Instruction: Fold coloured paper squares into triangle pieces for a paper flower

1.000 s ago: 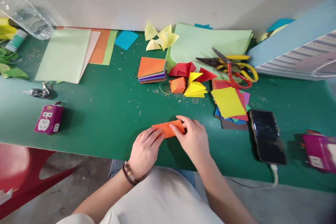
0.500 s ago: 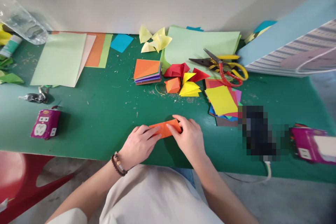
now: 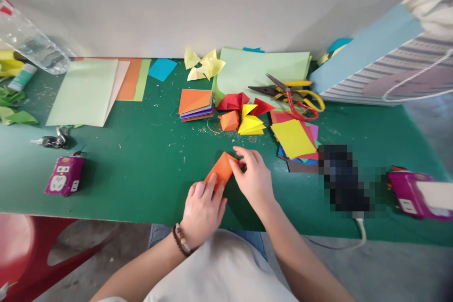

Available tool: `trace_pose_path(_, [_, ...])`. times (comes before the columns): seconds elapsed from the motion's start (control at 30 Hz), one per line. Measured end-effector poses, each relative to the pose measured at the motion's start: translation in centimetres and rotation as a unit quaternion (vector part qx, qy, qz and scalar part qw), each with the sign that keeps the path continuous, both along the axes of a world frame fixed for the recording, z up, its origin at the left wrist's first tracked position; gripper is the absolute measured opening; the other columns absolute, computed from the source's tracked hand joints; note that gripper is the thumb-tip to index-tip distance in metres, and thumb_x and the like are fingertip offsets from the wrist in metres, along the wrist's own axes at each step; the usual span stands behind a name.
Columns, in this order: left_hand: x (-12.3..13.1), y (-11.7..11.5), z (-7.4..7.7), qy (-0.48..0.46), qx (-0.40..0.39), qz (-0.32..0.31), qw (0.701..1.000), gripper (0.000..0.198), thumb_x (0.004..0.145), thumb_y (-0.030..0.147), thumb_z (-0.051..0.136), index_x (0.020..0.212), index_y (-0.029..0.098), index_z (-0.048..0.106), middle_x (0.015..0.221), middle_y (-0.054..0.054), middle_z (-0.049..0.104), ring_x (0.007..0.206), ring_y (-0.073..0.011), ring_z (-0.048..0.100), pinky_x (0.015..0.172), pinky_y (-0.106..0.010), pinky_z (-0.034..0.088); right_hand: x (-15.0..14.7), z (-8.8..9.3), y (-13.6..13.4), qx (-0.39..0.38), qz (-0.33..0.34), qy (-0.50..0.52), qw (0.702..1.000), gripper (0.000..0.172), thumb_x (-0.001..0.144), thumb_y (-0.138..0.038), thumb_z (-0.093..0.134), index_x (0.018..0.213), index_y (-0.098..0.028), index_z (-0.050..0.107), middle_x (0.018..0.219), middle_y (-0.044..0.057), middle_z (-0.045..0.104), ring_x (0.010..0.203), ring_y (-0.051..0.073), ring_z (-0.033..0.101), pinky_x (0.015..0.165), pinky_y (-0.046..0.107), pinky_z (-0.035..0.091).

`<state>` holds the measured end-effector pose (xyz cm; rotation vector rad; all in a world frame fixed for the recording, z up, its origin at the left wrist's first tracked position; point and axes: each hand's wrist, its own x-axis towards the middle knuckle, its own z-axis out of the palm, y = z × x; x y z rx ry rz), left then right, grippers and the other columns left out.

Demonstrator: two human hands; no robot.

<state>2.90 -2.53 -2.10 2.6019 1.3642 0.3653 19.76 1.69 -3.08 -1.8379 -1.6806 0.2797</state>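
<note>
A folded orange paper (image 3: 222, 166) lies slantwise on the green table in front of me. My left hand (image 3: 204, 205) rests on its lower end, fingers spread and pressing from above, thumb off to the side. At the upper right corner, my right hand (image 3: 253, 172) pinches the paper's edge between thumb and fingers. Beyond the hands sit a stack of coloured paper squares (image 3: 196, 102), an orange folded piece (image 3: 229, 121), a yellow folded piece (image 3: 251, 122) and red folded pieces (image 3: 233, 101). Part of the orange paper is covered by the left fingers.
Pliers and scissors (image 3: 290, 96) lie on pale green sheets (image 3: 255, 68). Loose coloured squares (image 3: 293, 138) and a blurred dark device (image 3: 341, 177) are to the right. Purple socket blocks (image 3: 65, 175) stand at both sides. A paper bag (image 3: 368, 56) is at the back right.
The orange paper has turned from nearly level to a steep slant. My left hand has shifted right and down with its fingers spread more; my right hand has moved slightly up.
</note>
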Motion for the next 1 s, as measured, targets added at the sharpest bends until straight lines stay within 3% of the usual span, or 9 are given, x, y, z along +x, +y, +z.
trace_pose_path(0.2, [0.9, 0.4, -0.1, 0.019, 0.016, -0.004, 1.000, 0.036, 0.091, 0.031, 0.051, 0.121, 0.012, 0.056, 0.125, -0.012, 0.058, 0.097, -0.0243, 0.053, 0.084, -0.039, 0.048, 0.4, -0.7, 1.4, 0.042, 0.034, -0.026, 0.998, 0.022, 0.090, -0.026, 0.049, 0.104, -0.018, 0.063, 0.093, 0.008, 0.064, 0.076, 0.018, 0.061, 0.074, 0.032, 0.052])
trace_pose_path(0.47, [0.3, 2.1, -0.6, 0.014, 0.024, -0.046, 0.999, 0.014, 0.091, 0.016, 0.052, 0.102, 0.016, 0.061, 0.111, -0.007, 0.061, 0.090, -0.0196, 0.055, 0.076, -0.034, 0.052, 0.3, -1.1, 0.9, 0.056, 0.047, -0.034, 0.997, 0.020, 0.092, -0.025, 0.047, 0.094, -0.019, 0.066, 0.088, 0.007, 0.069, 0.083, 0.020, 0.063, 0.077, 0.033, 0.052])
trace_pose_path(0.73, [0.0, 2.7, -0.7, -0.006, -0.011, -0.049, 0.999, 0.012, 0.091, 0.016, 0.053, 0.101, 0.019, 0.061, 0.101, -0.004, 0.061, 0.092, -0.0183, 0.055, 0.079, -0.033, 0.053, 0.5, -0.9, 1.0, 0.056, 0.043, -0.027, 0.997, 0.021, 0.092, -0.028, 0.048, 0.099, -0.020, 0.065, 0.093, 0.008, 0.069, 0.088, 0.022, 0.061, 0.081, 0.037, 0.050])
trace_pose_path(0.87, [0.1, 2.8, -0.6, -0.022, -0.013, -0.040, 0.999, 0.013, 0.091, 0.016, 0.053, 0.099, 0.019, 0.062, 0.101, -0.004, 0.062, 0.089, -0.0181, 0.055, 0.078, -0.033, 0.053, 0.9, 0.2, -0.6, 0.064, 0.032, 0.007, 0.997, 0.020, 0.090, -0.027, 0.051, 0.105, -0.021, 0.063, 0.091, 0.007, 0.069, 0.080, 0.020, 0.059, 0.075, 0.037, 0.051])
trace_pose_path(1.0, [0.0, 2.8, -0.6, -0.050, -0.015, -0.035, 0.998, 0.015, 0.091, 0.017, 0.052, 0.103, 0.018, 0.063, 0.103, -0.005, 0.063, 0.091, -0.0190, 0.055, 0.080, -0.034, 0.052, 0.0, 0.6, -3.7, 0.010, 0.056, 0.098, 0.994, 0.013, 0.088, -0.021, 0.053, 0.098, -0.023, 0.062, 0.088, 0.004, 0.070, 0.076, 0.018, 0.061, 0.067, 0.031, 0.052])
